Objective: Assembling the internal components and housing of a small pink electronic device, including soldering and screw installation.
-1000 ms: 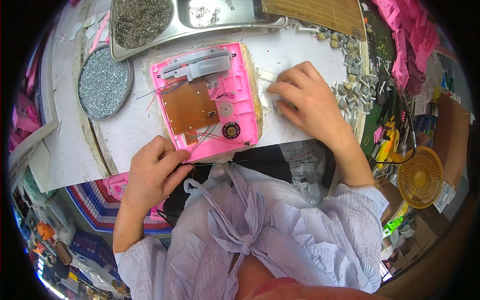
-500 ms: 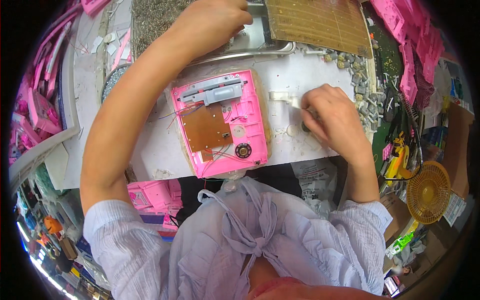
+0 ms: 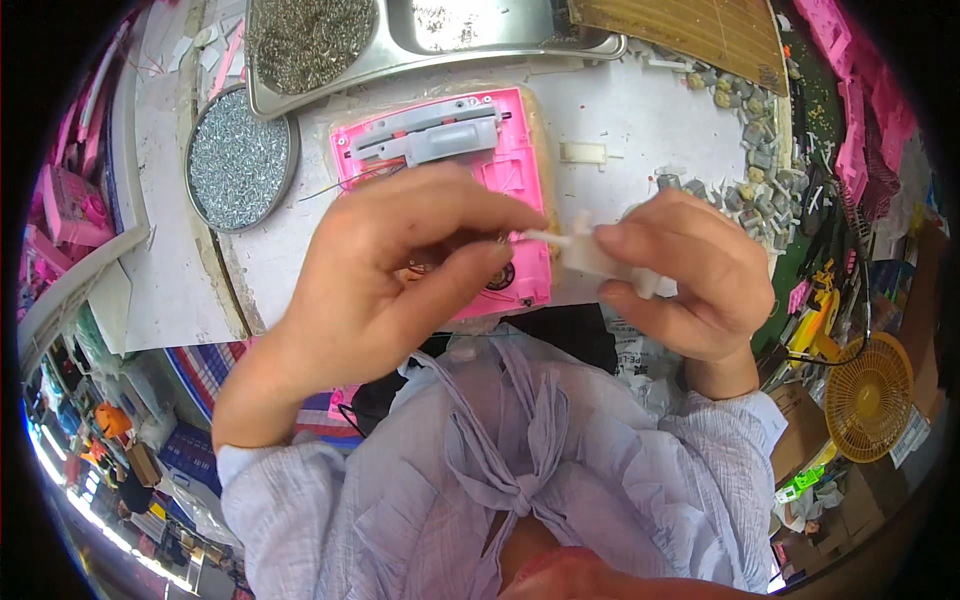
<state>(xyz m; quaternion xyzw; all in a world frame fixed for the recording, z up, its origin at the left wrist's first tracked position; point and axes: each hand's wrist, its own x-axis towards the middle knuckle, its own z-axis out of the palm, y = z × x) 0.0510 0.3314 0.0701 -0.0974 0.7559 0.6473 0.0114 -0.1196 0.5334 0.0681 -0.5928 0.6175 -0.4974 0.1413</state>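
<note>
White pc (image 3: 590,258) (qty 1) in R hand (image 3: 708,265), L hand (image 3: 385,250) nr.

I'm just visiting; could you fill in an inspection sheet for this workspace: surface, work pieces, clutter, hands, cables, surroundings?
Surface: white flat tabletop, partly covered.
Work pieces: open pink plastic housing with an elongated grey plastic unit, partly hidden by the left hand; small white plastic part, held up.
Clutter: round dish of small silvery metal pieces; shiny metal tray of dark metal bits; loose grey-and-white pieces.
Hands: right hand pinches the white part; left fingertips near its thin end, grip unclear.
Cables: thin coloured wires at the housing.
Surroundings: round yellow fan, right.
</note>
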